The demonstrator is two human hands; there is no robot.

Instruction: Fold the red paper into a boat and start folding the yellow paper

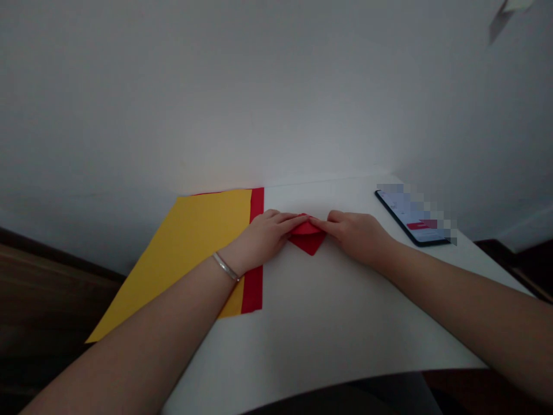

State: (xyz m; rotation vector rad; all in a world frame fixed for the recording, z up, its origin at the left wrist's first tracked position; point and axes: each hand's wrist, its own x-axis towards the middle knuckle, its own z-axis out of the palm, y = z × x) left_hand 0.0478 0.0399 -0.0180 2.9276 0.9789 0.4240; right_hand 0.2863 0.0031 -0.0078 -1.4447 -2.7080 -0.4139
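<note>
A small piece of folded red paper (311,243) lies on the white table, with one corner pointing toward me. My left hand (268,235) has its fingertips on the paper's upper left part, and its wrist wears a silver bangle (226,267). From the other side, my right hand (356,235) presses a forefinger on the upper right part, its other fingers curled. Both sets of fingertips nearly meet at the top of the fold. What lies under the fingers is hidden.
Left on the white table (328,323) lies a large yellow sheet (194,236) over a red sheet (253,291), partly under my left forearm. A phone (410,219) with a lit screen rests at the right. A pale wall (276,104) stands behind.
</note>
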